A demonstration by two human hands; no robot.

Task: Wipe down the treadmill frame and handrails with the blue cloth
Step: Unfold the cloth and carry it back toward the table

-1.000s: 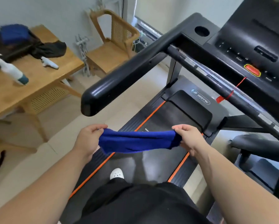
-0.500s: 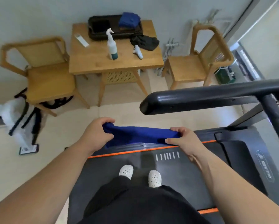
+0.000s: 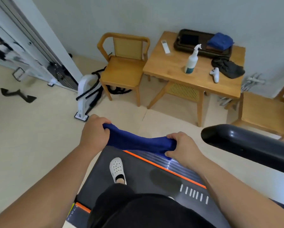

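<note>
The blue cloth (image 3: 138, 143) is stretched between both hands, above the near edge of the treadmill deck (image 3: 142, 180). The left hand (image 3: 95, 131) is closed in a fist around the cloth's left end, thumb and fingers wrapped over the bunched fabric. The right hand (image 3: 181, 146) is closed on the cloth's right end, with the fingers curled over the top and the thumb pinching from below. The cloth runs as a narrow, gathered band from one hand to the other, sagging slightly in the middle; the left end sits higher than the right.

Right of the right hand, and apart from it, the rounded black end of the treadmill handrail (image 3: 236, 142) projects into view. Neither hand touches it, and the cloth is not in contact with it. Below the hands lies the dark running belt, edged by an orange stripe (image 3: 162, 168) that passes just under the right hand. A white perforated shoe (image 3: 117, 169) stands on the belt below the cloth.

Beyond the hands, against the wall, stands a wooden table (image 3: 179, 71). It carries a white spray bottle (image 3: 191, 60), a black tray (image 3: 202, 42) holding a second folded blue cloth (image 3: 220, 41), a white remote control (image 3: 166, 46), a dark crumpled fabric (image 3: 228, 67) and a small white device (image 3: 215, 74). A wooden chair (image 3: 123, 63) stands beyond the left hand; a second wooden chair (image 3: 263, 112) stands beyond the handrail, to the right of the table.
</note>
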